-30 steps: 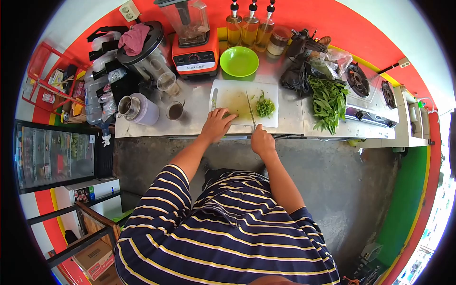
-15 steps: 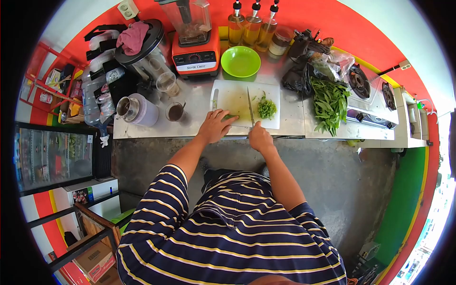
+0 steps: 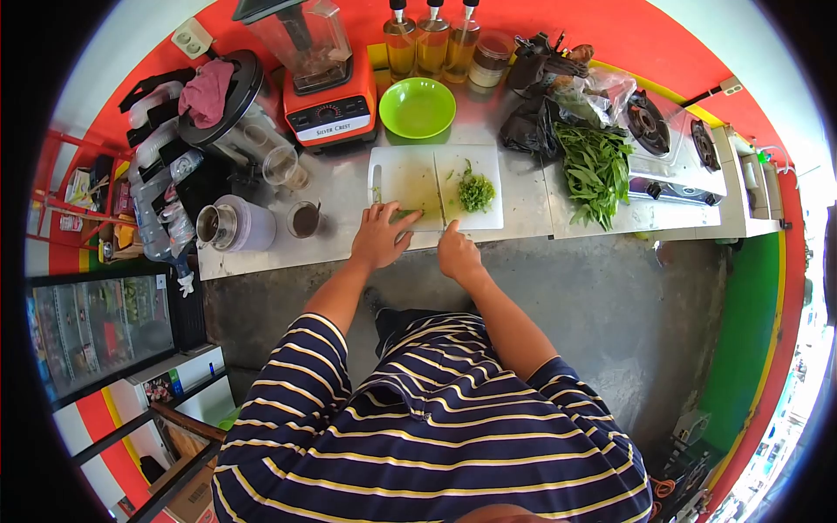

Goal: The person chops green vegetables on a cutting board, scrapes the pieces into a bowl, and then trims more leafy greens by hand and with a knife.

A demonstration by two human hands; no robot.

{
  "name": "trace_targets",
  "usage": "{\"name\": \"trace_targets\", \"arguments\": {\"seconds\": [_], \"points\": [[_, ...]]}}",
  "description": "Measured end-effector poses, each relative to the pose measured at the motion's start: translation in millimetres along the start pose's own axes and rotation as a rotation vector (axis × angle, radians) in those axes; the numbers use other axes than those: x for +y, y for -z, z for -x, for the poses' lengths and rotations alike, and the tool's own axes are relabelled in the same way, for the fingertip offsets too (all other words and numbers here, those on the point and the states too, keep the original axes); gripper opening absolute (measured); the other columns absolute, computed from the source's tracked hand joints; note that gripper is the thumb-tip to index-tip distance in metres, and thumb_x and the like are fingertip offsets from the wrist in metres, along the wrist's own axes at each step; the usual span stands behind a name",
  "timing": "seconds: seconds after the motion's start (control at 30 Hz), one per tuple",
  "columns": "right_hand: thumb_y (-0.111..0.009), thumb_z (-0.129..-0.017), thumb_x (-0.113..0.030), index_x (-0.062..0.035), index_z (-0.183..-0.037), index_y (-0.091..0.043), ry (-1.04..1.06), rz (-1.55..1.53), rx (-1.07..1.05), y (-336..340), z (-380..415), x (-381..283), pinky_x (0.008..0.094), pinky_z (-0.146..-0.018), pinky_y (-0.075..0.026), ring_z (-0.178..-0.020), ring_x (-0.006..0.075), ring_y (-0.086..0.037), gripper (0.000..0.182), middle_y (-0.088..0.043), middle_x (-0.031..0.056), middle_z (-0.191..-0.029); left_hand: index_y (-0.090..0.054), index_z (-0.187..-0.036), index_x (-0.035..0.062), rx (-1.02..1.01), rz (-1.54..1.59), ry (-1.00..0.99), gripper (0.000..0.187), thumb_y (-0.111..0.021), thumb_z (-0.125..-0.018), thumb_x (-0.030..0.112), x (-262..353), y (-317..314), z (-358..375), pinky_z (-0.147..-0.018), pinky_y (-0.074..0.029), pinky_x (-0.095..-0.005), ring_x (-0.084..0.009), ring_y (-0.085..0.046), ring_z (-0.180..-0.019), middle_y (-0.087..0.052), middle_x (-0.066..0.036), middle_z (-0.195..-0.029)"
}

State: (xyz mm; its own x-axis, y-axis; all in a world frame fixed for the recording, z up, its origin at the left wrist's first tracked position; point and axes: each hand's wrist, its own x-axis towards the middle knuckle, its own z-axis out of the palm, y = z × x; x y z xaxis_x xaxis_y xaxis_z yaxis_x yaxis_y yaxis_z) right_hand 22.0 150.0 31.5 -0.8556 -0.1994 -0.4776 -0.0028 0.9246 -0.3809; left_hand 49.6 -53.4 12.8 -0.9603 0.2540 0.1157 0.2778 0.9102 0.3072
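Note:
On the white cutting board (image 3: 403, 163), my left hand (image 3: 379, 239) rests its fingertips at the front edge, over a green vegetable piece (image 3: 404, 214) partly hidden beneath them. My right hand (image 3: 459, 254) is closed around the handle of a knife (image 3: 438, 189). Its long blade points away from me across the board, just right of my left fingertips. To the right of the blade lies a small heap of chopped greens (image 3: 477, 193). A few green scraps are scattered on the board.
Behind the board stands a green bowl (image 3: 418, 108), beside a red blender (image 3: 329, 113). A glass of dark drink (image 3: 304, 220) and a lidless flask (image 3: 235, 224) are to the left. Leafy greens (image 3: 595, 174) lie at right, near a gas stove (image 3: 671, 166).
The camera view has tilted and shifted, so the counter appears further left. Both hands keep nearly the same places on the board, with the knife blade slightly closer to my left fingertips.

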Motion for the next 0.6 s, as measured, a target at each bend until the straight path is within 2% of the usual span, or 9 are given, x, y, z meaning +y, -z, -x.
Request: {"name": "trace_targets", "arguments": {"seconds": [0.23,0.37,0.43,0.5,0.6], "points": [[-0.054,-0.094,-0.015,0.0067,-0.115,-0.042,0.046,0.018,-0.014,22.4,-12.3,-5.8,0.0559,-0.093,-0.052,-0.101,0.0510,-0.067,0.033,-0.067,0.0357,-0.104,-0.057,-0.142,0.0331,-0.028,-0.036,0.008,0.051,-0.064,-0.091,0.031,1.7,1.4,-2.0,-0.100,-0.038,-0.0443,-0.0292,-0.046,-0.115,-0.048,-0.008,-0.128],[-0.055,-0.094,-0.016,0.0065,-0.115,-0.042,0.047,-0.012,-0.051,13.7,-0.1,-7.0,0.0556,-0.092,-0.053,-0.100,0.0514,-0.068,0.033,-0.067,0.0356,-0.104,-0.056,-0.142,0.0330,-0.015,-0.029,0.001,0.049,-0.062,-0.093,0.032,0.5,0.2,-0.2,-0.097,-0.038,-0.0432,-0.0279,-0.048,-0.113,-0.048,-0.008,-0.125],[-0.059,-0.091,-0.012,0.0053,-0.119,-0.041,0.031,0.073,-0.039,9.0,1.3,-5.8,0.0505,-0.092,-0.055,-0.107,0.0471,-0.068,0.038,-0.068,0.0313,-0.109,-0.056,-0.141,0.0328,-0.005,-0.041,-0.004,0.049,-0.062,-0.092,0.032,1.3,1.1,-1.0,-0.097,-0.038,-0.0432,-0.0280,-0.048,-0.112,-0.048,-0.008,-0.124],[-0.060,-0.090,-0.012,0.0064,-0.122,-0.040,0.068,0.073,-0.055,14.6,-7.5,-3.4,0.0508,-0.091,-0.056,-0.105,0.0473,-0.068,0.042,-0.068,0.0317,-0.108,-0.056,-0.141,0.0327,0.012,-0.051,-0.004,0.049,-0.062,-0.092,0.032,3.6,2.5,-2.6,-0.096,-0.038,-0.0431,-0.0281,-0.049,-0.111,-0.049,-0.008,-0.123],[-0.061,-0.090,-0.013,0.0090,-0.126,-0.039,0.136,0.071,-0.085,24.3,-16.7,1.9,0.0512,-0.088,-0.057,-0.102,0.0475,-0.069,0.048,-0.069,0.0318,-0.106,-0.058,-0.141,0.0327,-0.068,-0.032,0.053,0.052,-0.065,-0.089,0.030,6.7,6.5,-3.6,-0.100,-0.038,-0.0441,-0.0308,-0.046,-0.114,-0.048,-0.010,-0.123]]}}
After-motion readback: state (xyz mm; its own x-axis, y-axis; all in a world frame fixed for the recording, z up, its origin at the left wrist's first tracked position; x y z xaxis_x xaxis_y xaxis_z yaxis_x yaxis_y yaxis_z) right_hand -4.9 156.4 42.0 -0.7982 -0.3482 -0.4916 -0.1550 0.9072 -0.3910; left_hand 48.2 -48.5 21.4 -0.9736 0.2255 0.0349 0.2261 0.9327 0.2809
